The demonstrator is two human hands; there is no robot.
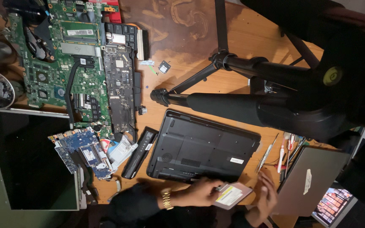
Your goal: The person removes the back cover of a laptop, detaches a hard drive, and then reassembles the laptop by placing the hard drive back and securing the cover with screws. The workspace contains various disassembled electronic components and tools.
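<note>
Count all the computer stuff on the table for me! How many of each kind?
Laptops: 2, a black one upside down and a grey one
Green circuit boards: 2
Blue circuit boards: 1
Screen panels: 1
Disc drives: 1, held by the left hand, right hand beside it
Black battery bars: 1
Total: 8

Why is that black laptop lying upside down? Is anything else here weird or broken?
The black laptop lies bottom up on the wooden table. The left hand holds a flat silver drive at its edge. Bare green circuit boards lie loose beside it, and a loose screen panel too.
</note>
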